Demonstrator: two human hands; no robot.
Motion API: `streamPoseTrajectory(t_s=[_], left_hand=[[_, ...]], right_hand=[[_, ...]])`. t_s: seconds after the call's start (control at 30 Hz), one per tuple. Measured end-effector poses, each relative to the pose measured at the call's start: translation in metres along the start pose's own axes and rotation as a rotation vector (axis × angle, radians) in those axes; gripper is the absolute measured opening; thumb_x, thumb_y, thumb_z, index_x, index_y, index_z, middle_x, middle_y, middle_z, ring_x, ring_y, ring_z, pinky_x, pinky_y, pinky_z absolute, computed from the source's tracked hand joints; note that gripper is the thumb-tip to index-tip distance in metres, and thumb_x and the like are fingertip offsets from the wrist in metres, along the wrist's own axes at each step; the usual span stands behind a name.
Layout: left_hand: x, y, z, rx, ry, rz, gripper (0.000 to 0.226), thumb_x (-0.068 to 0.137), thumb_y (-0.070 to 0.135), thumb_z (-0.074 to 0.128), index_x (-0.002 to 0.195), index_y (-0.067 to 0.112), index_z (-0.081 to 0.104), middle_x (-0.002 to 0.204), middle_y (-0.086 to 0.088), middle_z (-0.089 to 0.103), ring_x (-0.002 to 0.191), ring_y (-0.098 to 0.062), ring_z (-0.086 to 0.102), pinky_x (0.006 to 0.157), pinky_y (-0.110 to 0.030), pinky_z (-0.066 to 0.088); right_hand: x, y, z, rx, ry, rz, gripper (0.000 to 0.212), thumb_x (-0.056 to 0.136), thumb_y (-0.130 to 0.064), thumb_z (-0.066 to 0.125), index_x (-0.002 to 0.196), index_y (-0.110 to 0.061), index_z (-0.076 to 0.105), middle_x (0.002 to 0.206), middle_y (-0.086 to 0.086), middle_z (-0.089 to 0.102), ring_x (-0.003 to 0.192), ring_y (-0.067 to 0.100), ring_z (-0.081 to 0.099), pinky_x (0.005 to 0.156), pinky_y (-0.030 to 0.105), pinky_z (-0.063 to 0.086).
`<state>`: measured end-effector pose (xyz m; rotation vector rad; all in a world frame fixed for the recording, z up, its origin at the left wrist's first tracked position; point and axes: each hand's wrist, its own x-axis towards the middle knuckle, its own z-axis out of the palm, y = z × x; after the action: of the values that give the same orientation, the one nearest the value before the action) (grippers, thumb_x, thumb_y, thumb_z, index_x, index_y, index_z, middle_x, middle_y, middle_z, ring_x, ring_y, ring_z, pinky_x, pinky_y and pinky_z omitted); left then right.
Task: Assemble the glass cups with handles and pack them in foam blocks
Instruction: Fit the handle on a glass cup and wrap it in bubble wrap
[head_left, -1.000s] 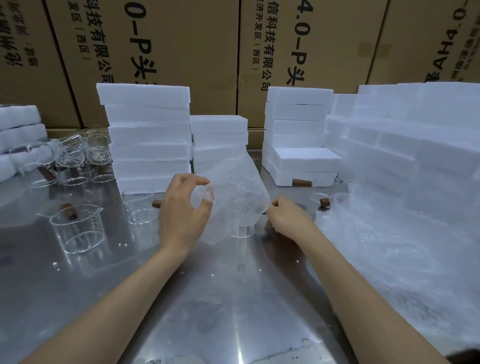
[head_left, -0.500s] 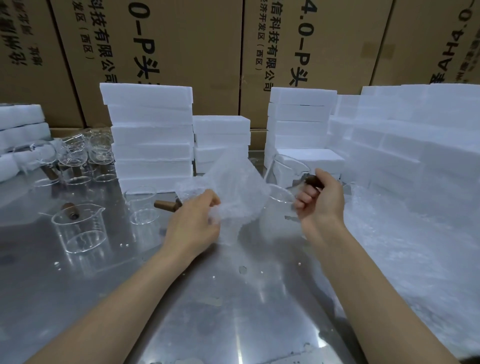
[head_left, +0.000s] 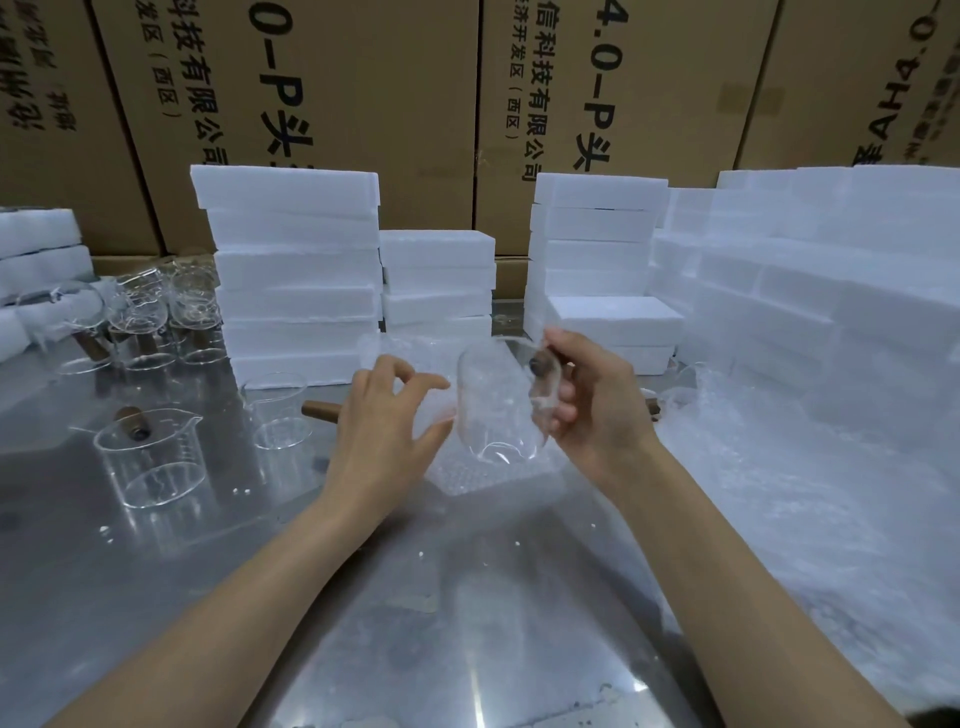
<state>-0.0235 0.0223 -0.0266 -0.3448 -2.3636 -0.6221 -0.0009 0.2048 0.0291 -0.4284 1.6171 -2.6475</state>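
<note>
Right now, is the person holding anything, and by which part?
Right hand grips a glass cup by its side, at the handle end. Left hand pinches the bubble wrap sheet at its edge.

right hand (head_left: 587, 410) now brings the clear glass cup with dark wooden handle (head_left: 501, 402) in from the right to centre, tipped on its side. left hand (head_left: 384, 421) lowers the clear bubble wrap sheet (head_left: 488, 473) under the cup, sheet now flatter on the shiny metal table (head_left: 467, 597).
</note>
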Motion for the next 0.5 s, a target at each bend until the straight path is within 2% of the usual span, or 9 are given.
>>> streamPoseTrajectory(t_s=[0.07,0.13,0.2,0.3,0.37,0.43,0.5], left_hand=[[0.0,0.003,-0.004,-0.098,0.122,-0.003,0.025,0.085,0.027,0.07,0.107,0.018,0.062,0.103,0.001,0.048,0.095,-0.016,0.044,0.074,-0.022,0.034],[0.001,0.004,-0.008,-0.216,0.22,-0.03,0.023,0.083,0.032,0.069,0.097,0.02,0.054,0.092,0.006,0.05,0.081,-0.009,0.046,0.067,-0.015,0.033],[0.001,0.004,-0.01,-0.299,0.264,-0.076,0.025,0.082,0.035,0.07,0.091,0.025,0.049,0.085,0.011,0.053,0.076,-0.004,0.048,0.065,-0.012,0.036],[0.004,0.002,-0.012,-0.343,0.315,-0.098,0.02,0.082,0.029,0.074,0.083,0.026,0.054,0.082,0.018,0.056,0.077,-0.001,0.054,0.068,-0.006,0.037],[0.006,0.002,-0.013,-0.332,0.348,-0.09,0.013,0.082,0.028,0.075,0.081,0.027,0.061,0.083,0.017,0.056,0.08,-0.007,0.056,0.069,-0.009,0.038],[0.006,0.002,-0.013,-0.342,0.364,-0.101,0.008,0.081,0.03,0.075,0.08,0.026,0.068,0.083,0.017,0.053,0.084,-0.011,0.054,0.069,-0.021,0.041],[0.007,0.002,-0.013,-0.367,0.37,-0.116,0.01,0.081,0.032,0.074,0.082,0.023,0.073,0.08,0.017,0.051,0.081,-0.012,0.052,0.066,-0.024,0.039]], right_hand=[[0.0,0.004,0.003,-0.181,0.017,-0.043,0.033,0.09,-0.022,0.055,0.058,-0.013,0.051,0.04,-0.004,0.036,0.032,0.01,0.03,0.036,0.018,0.03],[0.0,0.005,0.005,-0.294,0.067,-0.079,0.032,0.091,-0.019,0.055,0.06,-0.011,0.053,0.041,-0.003,0.042,0.034,0.012,0.037,0.037,0.019,0.034],[0.0,0.005,0.004,-0.339,0.109,-0.106,0.029,0.091,-0.019,0.056,0.064,-0.01,0.057,0.043,-0.003,0.05,0.038,0.012,0.045,0.04,0.02,0.042],[-0.001,0.006,0.004,-0.387,0.152,-0.156,0.024,0.092,-0.02,0.056,0.071,-0.009,0.061,0.047,-0.003,0.057,0.042,0.012,0.056,0.047,0.02,0.05],[-0.002,0.007,0.004,-0.43,0.175,-0.205,0.02,0.093,-0.02,0.055,0.077,-0.009,0.06,0.05,-0.004,0.061,0.046,0.012,0.061,0.049,0.019,0.05],[-0.002,0.009,0.004,-0.5,0.19,-0.254,0.017,0.094,-0.02,0.055,0.08,-0.011,0.059,0.057,-0.005,0.066,0.051,0.012,0.064,0.051,0.019,0.051],[-0.003,0.012,0.005,-0.582,0.18,-0.315,0.014,0.093,-0.018,0.055,0.081,-0.013,0.058,0.065,-0.005,0.069,0.055,0.013,0.066,0.052,0.02,0.051]])
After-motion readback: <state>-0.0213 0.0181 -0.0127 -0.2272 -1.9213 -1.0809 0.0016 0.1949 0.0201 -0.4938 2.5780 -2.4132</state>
